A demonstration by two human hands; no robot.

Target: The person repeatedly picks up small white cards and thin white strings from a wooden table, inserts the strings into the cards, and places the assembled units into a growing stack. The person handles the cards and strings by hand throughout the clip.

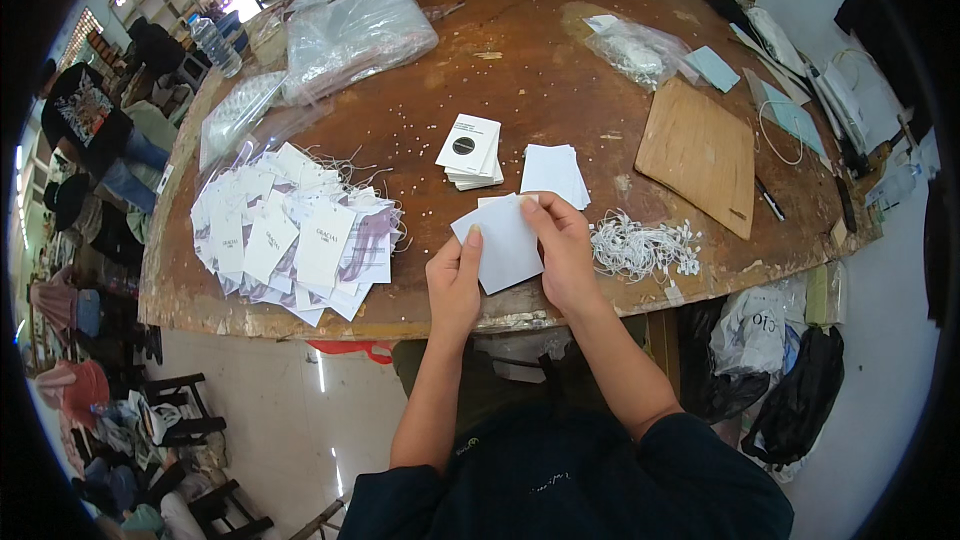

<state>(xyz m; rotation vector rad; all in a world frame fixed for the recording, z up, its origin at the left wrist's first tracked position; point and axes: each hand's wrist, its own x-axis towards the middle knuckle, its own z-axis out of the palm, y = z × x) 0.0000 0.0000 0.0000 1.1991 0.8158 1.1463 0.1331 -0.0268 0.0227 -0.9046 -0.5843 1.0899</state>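
Both hands hold a small stack of white paper tags above the near edge of a worn wooden table. My left hand grips the stack's lower left side, thumb on top. My right hand pinches its upper right corner. Just beyond lie two more stacks: one topped with a dark round mark and a plain white stack. A bundle of white string loops lies right of my right hand. A large heap of strung tags spreads to the left.
A brown board rests at the right with a pen beside it. Clear plastic bags and a smaller bag lie farther back. A water bottle stands at the far left. Bags hang below the table's right edge.
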